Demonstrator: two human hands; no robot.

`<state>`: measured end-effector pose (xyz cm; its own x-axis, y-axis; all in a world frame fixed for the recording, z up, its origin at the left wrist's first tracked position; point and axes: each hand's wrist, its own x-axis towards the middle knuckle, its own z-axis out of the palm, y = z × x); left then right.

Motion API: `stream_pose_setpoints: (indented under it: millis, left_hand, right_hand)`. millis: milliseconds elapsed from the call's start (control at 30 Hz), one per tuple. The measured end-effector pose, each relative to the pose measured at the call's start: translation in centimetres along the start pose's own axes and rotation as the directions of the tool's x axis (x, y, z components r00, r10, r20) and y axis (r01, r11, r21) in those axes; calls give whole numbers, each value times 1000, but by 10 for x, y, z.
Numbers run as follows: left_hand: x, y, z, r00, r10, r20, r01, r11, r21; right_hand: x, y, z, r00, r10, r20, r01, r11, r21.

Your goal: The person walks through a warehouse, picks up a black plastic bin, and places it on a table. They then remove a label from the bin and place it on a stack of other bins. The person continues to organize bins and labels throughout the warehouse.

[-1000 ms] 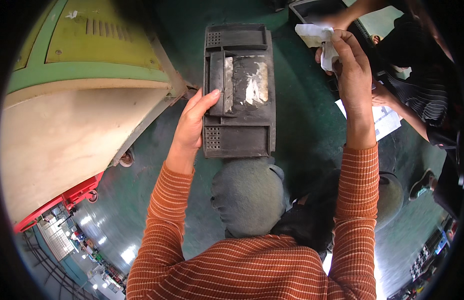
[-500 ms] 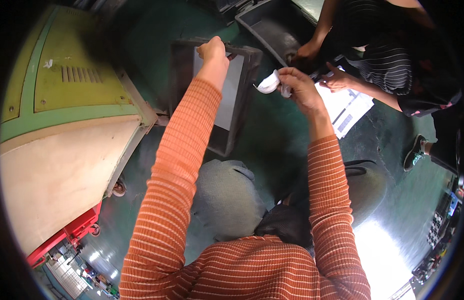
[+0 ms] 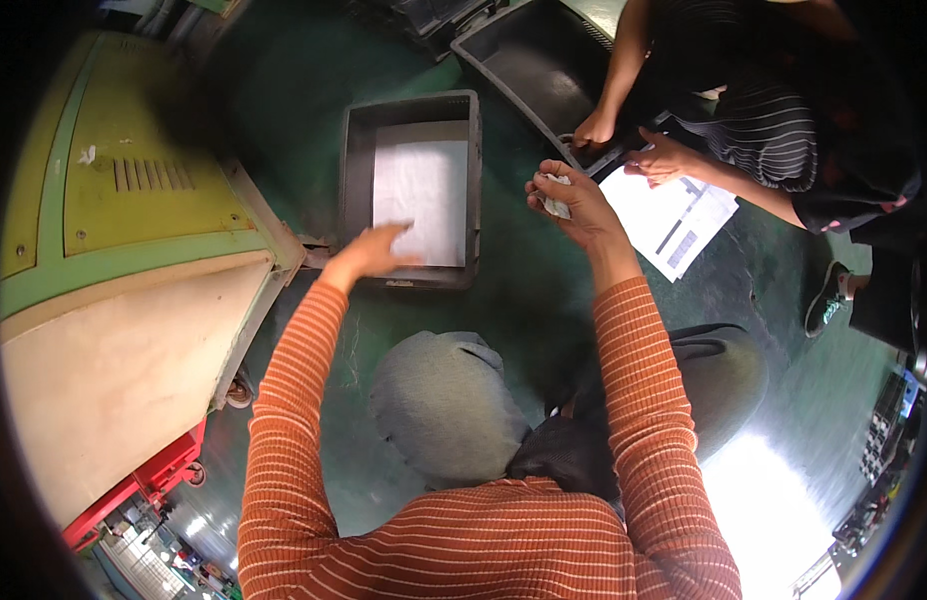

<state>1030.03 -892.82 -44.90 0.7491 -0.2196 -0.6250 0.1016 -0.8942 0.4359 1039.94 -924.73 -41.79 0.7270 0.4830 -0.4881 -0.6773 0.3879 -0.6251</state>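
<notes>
A dark grey plastic crate lies on the floor in front of me, with a white sheet flat on its bottom. My left hand, slightly blurred, is over the crate's near left corner. Its fingers are stretched out and nothing shows in them. To the right of the crate, my right hand is raised with its fingers curled round a crumpled white wad. Whether the wad is cloth or paper I cannot tell.
A second dark crate stands at the far right. Beside it a co-worker's hand reaches to its rim, and the other hand is at printed sheets. A green and cream machine cabinet fills the left side.
The dark grey crate has gone from slanted to squared up in front of me. My left hand has left its far edge and come nearer. The white wad is now bunched inside my right hand.
</notes>
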Motion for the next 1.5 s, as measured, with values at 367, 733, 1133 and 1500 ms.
stream_pose_setpoints:
  millis: [367,733,1133,1500]
  left_hand:
    - [-73,84,-40,892,194,-409,-172,981,92]
    - [-36,96,-136,874,-190,-447,-245,624,-742]
    - [-40,98,-138,894,-166,-415,-250,586,-771]
    - [-33,79,-157,901,-86,-425,-297,593,-748]
  right_hand:
    - [-4,-38,20,986,-115,118,119,992,-32]
    - [-7,-46,77,931,-358,69,346,808,-477]
    - [-7,-32,123,515,-603,610,612,-239,-754]
    - [8,-54,136,405,-278,871,690,-532,-491]
